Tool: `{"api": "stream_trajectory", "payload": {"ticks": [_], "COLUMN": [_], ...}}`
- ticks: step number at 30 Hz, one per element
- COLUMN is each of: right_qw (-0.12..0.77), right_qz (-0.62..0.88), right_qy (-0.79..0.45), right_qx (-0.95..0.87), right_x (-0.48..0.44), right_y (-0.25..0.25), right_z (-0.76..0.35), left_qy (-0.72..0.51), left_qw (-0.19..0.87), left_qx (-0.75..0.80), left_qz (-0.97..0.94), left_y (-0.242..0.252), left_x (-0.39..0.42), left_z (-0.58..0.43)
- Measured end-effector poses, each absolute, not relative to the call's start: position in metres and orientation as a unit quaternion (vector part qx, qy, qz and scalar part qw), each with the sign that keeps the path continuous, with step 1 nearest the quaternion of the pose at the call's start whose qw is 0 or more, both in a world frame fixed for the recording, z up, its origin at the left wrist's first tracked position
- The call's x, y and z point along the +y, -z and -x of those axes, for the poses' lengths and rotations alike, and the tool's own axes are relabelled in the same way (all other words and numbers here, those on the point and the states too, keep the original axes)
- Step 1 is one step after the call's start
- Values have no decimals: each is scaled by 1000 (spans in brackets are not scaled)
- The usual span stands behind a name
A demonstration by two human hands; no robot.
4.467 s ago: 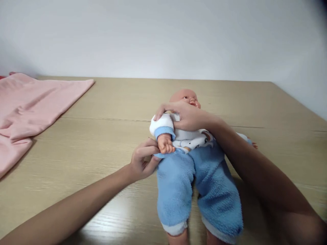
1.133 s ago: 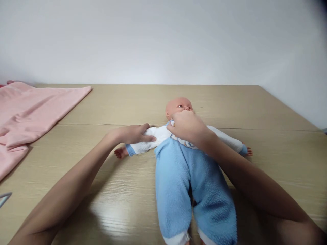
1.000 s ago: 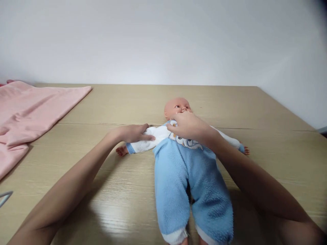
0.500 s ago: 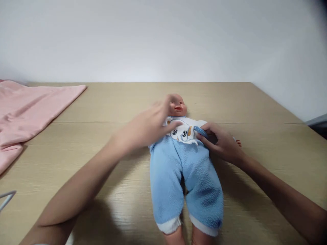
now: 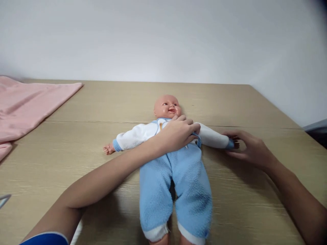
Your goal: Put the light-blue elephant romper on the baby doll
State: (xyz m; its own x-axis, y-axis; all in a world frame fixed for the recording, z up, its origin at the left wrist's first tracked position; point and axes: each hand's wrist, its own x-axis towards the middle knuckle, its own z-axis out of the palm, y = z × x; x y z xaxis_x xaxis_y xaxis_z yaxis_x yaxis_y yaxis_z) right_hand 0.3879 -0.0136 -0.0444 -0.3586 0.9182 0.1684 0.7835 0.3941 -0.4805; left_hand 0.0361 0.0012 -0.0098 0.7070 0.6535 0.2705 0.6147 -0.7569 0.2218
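Note:
A baby doll [image 5: 176, 190] lies on its back, head away from me, in a fleecy blue and white outfit with bare lower legs. Over its chest, my left hand [image 5: 178, 134] is closed, fingers curled on the blue-trimmed front of the outfit and hiding most of the face design there. My right hand [image 5: 251, 149] is at the end of the doll's white sleeve [image 5: 213, 136], thumb and fingers on either side of the blue cuff and the small doll hand. The other doll arm [image 5: 135, 136] stretches out to the left, untouched.
The wooden table [image 5: 76, 163] has a seam running across it and meets a pale wall [image 5: 163, 41]. A pink cloth [image 5: 33, 105] lies at the far left. A thin pale object [image 5: 4, 200] pokes in at the left edge, and something dark [image 5: 318, 131] sits beyond the table's right edge.
My left hand has moved right from near the doll's face onto its chest and closed on the outfit. My right hand has left the chest trim for the doll's cuff. The doll's head is uncovered.

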Motion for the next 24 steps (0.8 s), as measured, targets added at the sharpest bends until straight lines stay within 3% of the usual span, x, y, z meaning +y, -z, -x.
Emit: {"api": "stream_trajectory", "payload": {"ticks": [4,7,15,24], "right_qw": [323,344,242,218], "right_qz": [510,476,467,370], "right_qy": [-143,-140,-137,-335], "right_qx": [-784,-797,-839,-839], "right_x": [-10,-6,-19,-32], "right_y": [29,6,-32,-31], "right_z": [-383,-366,-267,-265], "left_qy": [-199,-225,-300,-436], "left_qw": [85,72,20,172], "left_qx": [263,208,60,133], "left_qz": [-940,-949,-952,-873], "left_y": [14,17,21,18], "left_x": [5,7,6,0], "left_z": [-34,-31,-22,-25]}}
